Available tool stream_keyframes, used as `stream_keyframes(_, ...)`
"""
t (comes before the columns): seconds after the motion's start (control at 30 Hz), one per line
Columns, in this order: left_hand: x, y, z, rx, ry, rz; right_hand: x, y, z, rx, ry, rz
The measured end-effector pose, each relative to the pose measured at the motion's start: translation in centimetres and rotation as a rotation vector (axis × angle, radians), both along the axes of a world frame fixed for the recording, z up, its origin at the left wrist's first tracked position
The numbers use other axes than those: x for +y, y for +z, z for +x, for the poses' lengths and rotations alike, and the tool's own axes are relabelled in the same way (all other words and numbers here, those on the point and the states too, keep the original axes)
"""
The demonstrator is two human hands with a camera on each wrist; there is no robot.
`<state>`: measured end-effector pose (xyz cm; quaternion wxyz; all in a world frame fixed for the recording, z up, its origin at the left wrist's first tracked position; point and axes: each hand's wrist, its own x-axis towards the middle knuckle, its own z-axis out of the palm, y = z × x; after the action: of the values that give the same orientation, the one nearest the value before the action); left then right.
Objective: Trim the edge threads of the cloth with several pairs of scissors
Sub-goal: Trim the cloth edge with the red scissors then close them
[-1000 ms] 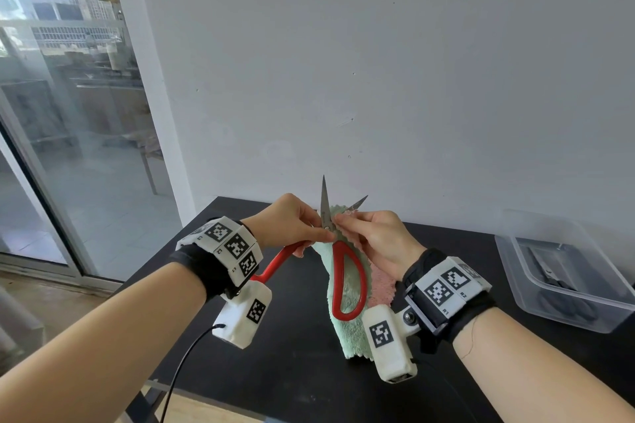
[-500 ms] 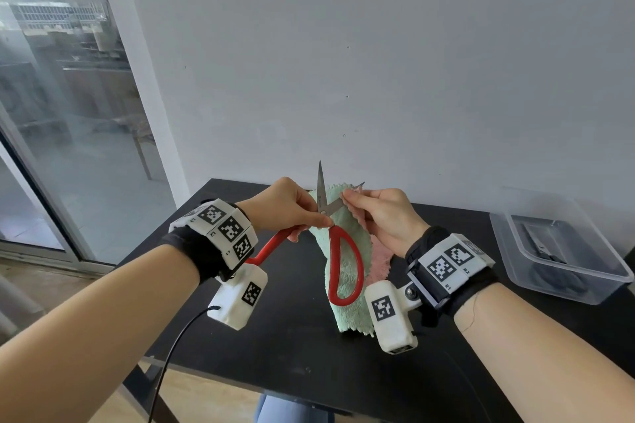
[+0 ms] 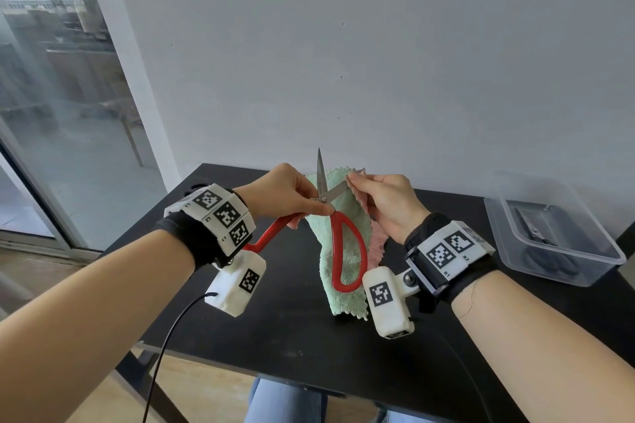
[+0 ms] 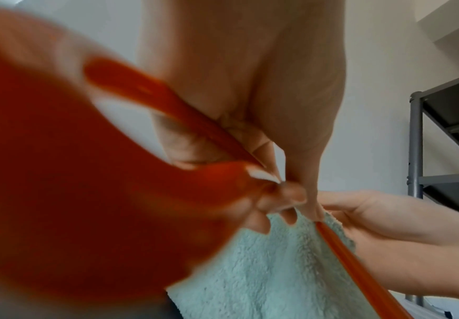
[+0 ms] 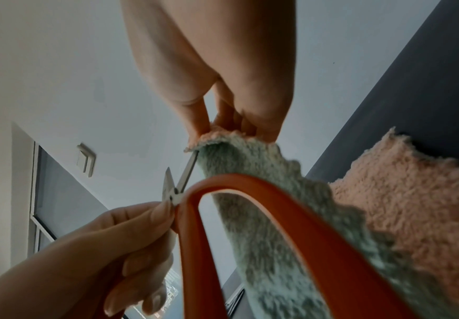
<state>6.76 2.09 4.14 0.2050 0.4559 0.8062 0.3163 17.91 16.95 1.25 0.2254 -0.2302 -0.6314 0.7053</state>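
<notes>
A fluffy cloth (image 3: 347,216), mint green on one side and pink on the other, hangs above the black table (image 3: 275,336). My right hand (image 3: 381,203) pinches its top edge (image 5: 214,133). My left hand (image 3: 288,192) grips red-handled scissors (image 3: 343,251) near the pivot, one red loop running back under the wrist (image 4: 146,90). The blades (image 5: 179,181) stand apart, one pointing straight up, the other reaching toward the pinched corner of the cloth. The other red loop (image 5: 263,194) hangs in front of the cloth.
A clear plastic bin (image 3: 549,227) with dark scissors inside sits on the table at the right. A grey wall rises behind the table, a glass door stands at the left. A cable (image 3: 165,347) trails from my left wrist. A metal shelf (image 4: 446,151) shows in the left wrist view.
Both hands have risen slightly with cloth and scissors. The blades have opened wider, the lower one now reaching the pinched cloth corner.
</notes>
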Motion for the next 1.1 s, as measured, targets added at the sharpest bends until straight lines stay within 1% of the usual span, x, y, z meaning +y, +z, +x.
stream_keyframes(0.1,0.0,0.1,-0.1,0.012,-0.006,-0.018,0.2,-0.1,0.2,0.002,0.011,0.005)
stream_keyframes(0.17,-0.3,0.1,-0.4,0.023,-0.01,-0.037,0.6,-0.2,0.4,0.013,-0.016,0.002)
stream_keyframes(0.2,-0.6,0.0,-0.6,0.032,-0.014,-0.049,1.1,-0.2,0.7,0.034,-0.054,-0.027)
stream_keyframes(0.27,-1.4,-0.1,-1.1,0.056,-0.014,-0.066,2.2,0.0,1.7,0.098,-0.128,-0.148)
stream_keyframes(0.3,-1.8,-0.2,-1.4,0.065,-0.004,-0.071,2.6,0.0,2.2,0.121,-0.137,-0.189)
stream_keyframes(0.4,-2.6,-0.4,-2.0,0.049,0.019,-0.075,2.3,0.0,3.0,0.123,-0.057,-0.212)
stream_keyframes(0.6,-2.0,-0.4,-0.8,0.019,-0.007,-0.021,-0.3,-0.9,1.6,0.102,0.071,-0.278)
stream_keyframes(0.7,-1.6,-0.3,-0.4,0.023,-0.025,-0.013,-1.2,-0.9,1.3,0.081,0.129,-0.241)
stream_keyframes(0.8,-1.2,-0.1,-0.3,0.022,-0.024,-0.007,-1.8,-0.4,1.3,0.031,0.157,-0.15)
stream_keyframes(0.9,-0.9,-0.1,0.0,0.025,-0.023,-0.005,-2.0,0.0,1.3,-0.009,0.131,-0.075)
stream_keyframes(1.1,-0.5,0.0,0.1,0.022,-0.028,-0.005,-2.3,0.2,1.3,-0.028,0.057,-0.04)
